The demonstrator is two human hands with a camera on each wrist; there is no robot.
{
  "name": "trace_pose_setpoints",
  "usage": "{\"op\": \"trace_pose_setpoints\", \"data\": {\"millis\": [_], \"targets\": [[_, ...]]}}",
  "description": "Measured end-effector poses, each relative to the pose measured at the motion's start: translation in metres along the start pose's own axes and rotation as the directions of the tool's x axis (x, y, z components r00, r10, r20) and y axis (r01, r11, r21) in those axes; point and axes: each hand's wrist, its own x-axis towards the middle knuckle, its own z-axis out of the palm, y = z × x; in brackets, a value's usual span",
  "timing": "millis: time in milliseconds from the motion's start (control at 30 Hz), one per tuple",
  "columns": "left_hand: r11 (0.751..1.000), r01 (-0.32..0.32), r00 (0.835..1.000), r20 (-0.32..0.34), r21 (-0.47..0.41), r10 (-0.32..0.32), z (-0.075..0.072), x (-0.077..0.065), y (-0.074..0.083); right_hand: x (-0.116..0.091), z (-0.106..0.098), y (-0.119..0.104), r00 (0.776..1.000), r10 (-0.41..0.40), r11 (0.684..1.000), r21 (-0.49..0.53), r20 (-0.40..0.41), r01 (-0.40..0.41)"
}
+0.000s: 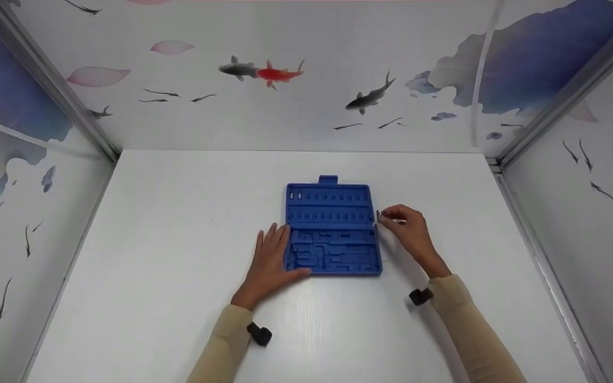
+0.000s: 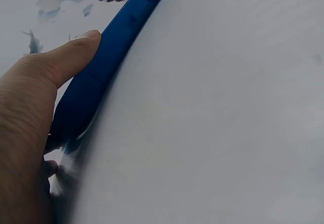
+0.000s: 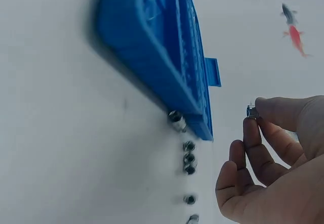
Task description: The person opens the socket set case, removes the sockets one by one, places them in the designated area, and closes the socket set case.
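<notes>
The right hand [image 1: 406, 229] pinched a cylindrical silver metal socket [image 3: 251, 112] beside the rectangular blue plastic case [image 1: 333, 226]; the left hand [image 1: 270, 263], fingers extended, touched its edge. Slight fingertip contact (on something so tiny) risked a drop.

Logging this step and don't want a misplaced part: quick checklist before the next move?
1. Blue case open on the table: ok.
2. Left hand touching the case's left side: ok.
3. Right hand pinching one metal socket: ok.
4. That socket in a slot: not ok, held just outside the case's right edge.
5. Loose sockets stowed: not ok, several sit right of the case.
6. Socket size matches slot: cannot tell, no readable markings.
</notes>
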Motion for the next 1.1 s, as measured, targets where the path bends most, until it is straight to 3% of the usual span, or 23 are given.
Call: {"op": "trace_pose_setpoints", "data": {"millis": [433,867,1100], "targets": [[1.000,0.015,1.000,0.012,-0.015,-0.015,0.001,-0.002,-0.002,-0.026,-0.004,0.027,0.997,0.065,0.986,-0.152,-0.034,-0.069],[1.000,-0.001,1.000,-0.010,-0.019,0.000,0.003,-0.003,-0.002,-0.023,0.004,0.030,0.995,0.073,0.963,-0.254,-0.062,-0.086],[1.000,0.000,1.000,-0.005,-0.019,0.000,0.003,-0.001,-0.003,-0.021,0.006,0.027,0.993,0.076,0.962,-0.256,-0.086,-0.095]]}}
